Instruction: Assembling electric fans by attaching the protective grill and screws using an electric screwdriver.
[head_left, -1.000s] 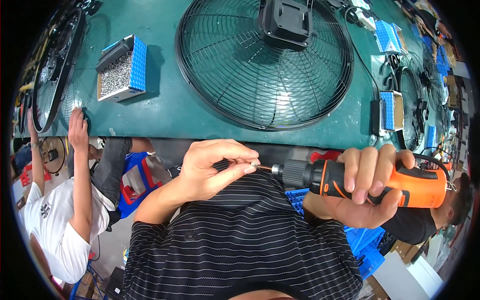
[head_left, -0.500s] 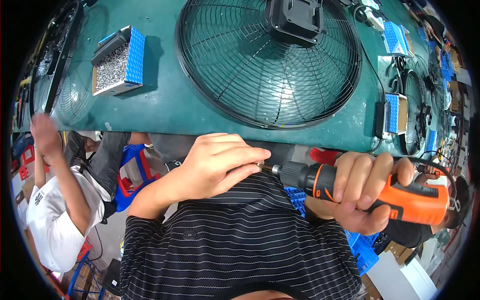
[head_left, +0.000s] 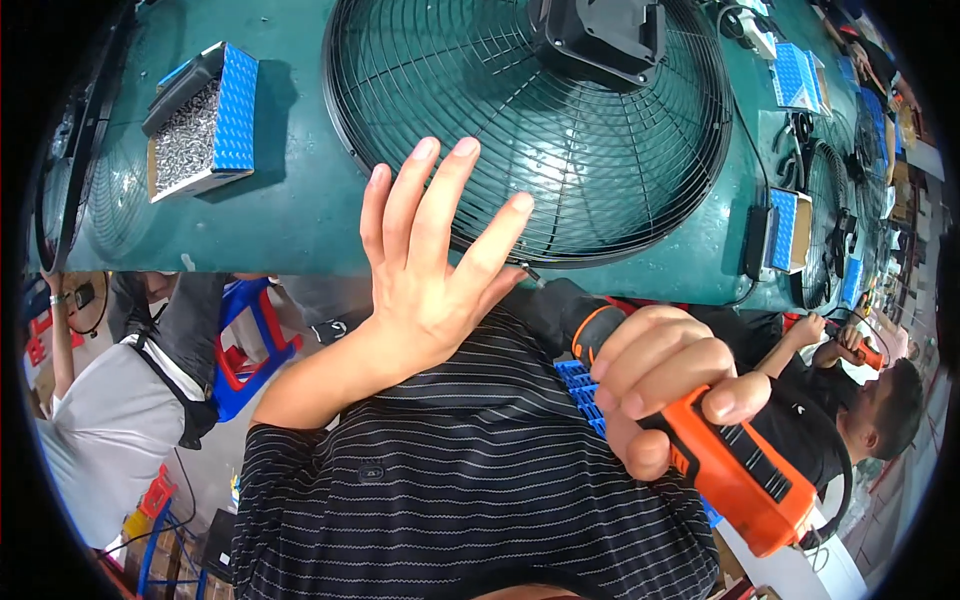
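Two hands are at work over the near edge of a green workbench (head_left: 300,215). The right hand (head_left: 665,375) is clenched around the grip of an orange and black cordless screwdriver (head_left: 700,430), whose nose points toward the bench and ends in a thin bit (head_left: 528,271) just at the table's near edge. The left hand (head_left: 430,265) is released, fingers spread wide and holding nothing, its palm raised in front of the lower rim of a large round wire fan guard (head_left: 560,150) that lies flat on the bench with a black motor housing (head_left: 600,35) at its centre near the far edge.

Toward the left end of the bench stands a small box of silvery screws (head_left: 190,125) with a blue side; more blue boxes (head_left: 785,225) sit near the right end.

To drive a screw well here, the bit should probably sit square on the screw head before the trigger is squeezed, with the free hand steadying the guard's rim well clear of the bit. A straight push along the tool's axis would likely keep the bit from slipping off onto the wires.
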